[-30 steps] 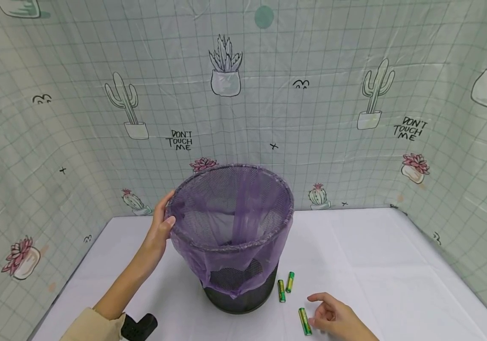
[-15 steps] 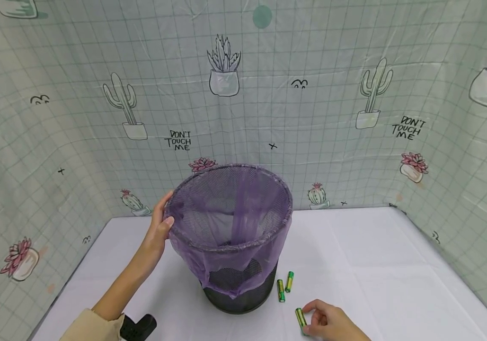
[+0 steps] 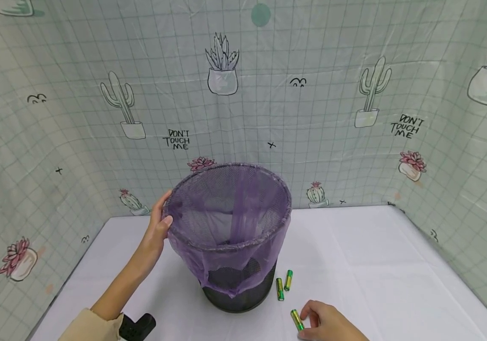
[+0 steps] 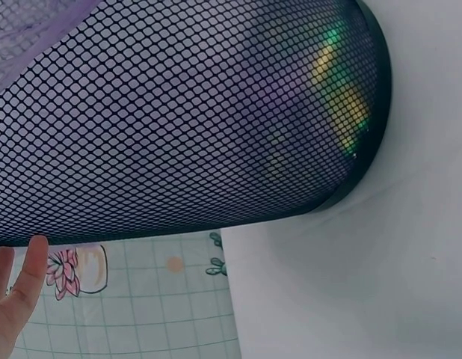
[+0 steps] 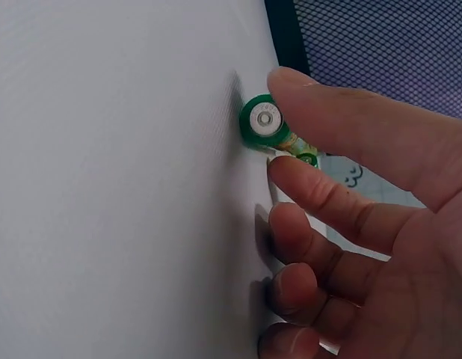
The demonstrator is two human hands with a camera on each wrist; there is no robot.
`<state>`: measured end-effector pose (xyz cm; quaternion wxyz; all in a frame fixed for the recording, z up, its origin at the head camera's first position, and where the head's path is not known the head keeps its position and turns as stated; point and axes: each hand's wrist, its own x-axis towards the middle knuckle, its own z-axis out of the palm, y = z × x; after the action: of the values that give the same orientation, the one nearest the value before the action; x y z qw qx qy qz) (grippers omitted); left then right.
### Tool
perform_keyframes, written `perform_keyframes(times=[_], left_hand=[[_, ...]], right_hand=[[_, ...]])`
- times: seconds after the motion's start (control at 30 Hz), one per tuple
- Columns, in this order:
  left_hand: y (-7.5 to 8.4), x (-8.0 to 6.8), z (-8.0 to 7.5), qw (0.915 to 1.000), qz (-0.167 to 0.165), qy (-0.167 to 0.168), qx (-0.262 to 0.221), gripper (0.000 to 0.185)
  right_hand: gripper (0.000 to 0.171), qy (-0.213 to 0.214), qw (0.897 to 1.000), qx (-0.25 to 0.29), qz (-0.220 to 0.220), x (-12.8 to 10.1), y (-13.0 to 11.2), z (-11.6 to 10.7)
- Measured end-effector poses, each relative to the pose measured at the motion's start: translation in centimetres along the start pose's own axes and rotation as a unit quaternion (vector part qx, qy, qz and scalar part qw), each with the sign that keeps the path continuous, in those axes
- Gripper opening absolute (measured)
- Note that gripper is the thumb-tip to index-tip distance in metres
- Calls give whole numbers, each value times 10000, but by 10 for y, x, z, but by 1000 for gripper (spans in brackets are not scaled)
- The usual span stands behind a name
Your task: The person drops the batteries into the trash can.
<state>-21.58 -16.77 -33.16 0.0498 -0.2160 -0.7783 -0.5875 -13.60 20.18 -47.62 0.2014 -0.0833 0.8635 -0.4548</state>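
Observation:
A black mesh wastebasket [image 3: 243, 299] lined with a thin purple bag [image 3: 236, 265] stands tilted on the white table. My left hand [image 3: 158, 227] grips its rim at the left, thumb at the top edge, other fingers outside; two fingertips show beside the mesh in the left wrist view. Down by the table at the right, my right hand [image 3: 326, 322] has thumb and index finger at a green and yellow battery [image 3: 296, 320], pinching it near the tabletop. Its flat end faces the right wrist view. Two similar batteries lie by the basket, one nearer [image 3: 279, 289], one farther [image 3: 288, 280].
Green and yellow shapes [image 4: 343, 116] show through the mesh near the base in the left wrist view. A patterned cloth wall [image 3: 243, 118] encloses the white table [image 3: 354, 265]. A black device [image 3: 137, 327] sits by the left sleeve.
My right hand has come left to the nearest battery and closed thumb and index finger on it; that battery has turned and shifted slightly left. The left hand keeps its hold on the rim.

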Motion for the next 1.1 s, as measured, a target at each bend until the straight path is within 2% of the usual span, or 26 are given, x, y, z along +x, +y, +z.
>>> perform_keyframes(times=[0.23,0.47,0.7,1.1], left_hand=[[0,2,0,10000,-4,5,14,65],[0,1,0,10000,4,18,41,65],[-1,1,1,10000,27,35,41,64],[-3,1,0,10000,26,38,36,64]], right_hand=[[21,-22,9995,-213,-239,3,-1,-2],[16,-36,9994,-169,-308,3,0,-2],[13,-3,9980,-285,-566,3,4,-2],[14,-26,9980,-88,-628,1,3,-6]])
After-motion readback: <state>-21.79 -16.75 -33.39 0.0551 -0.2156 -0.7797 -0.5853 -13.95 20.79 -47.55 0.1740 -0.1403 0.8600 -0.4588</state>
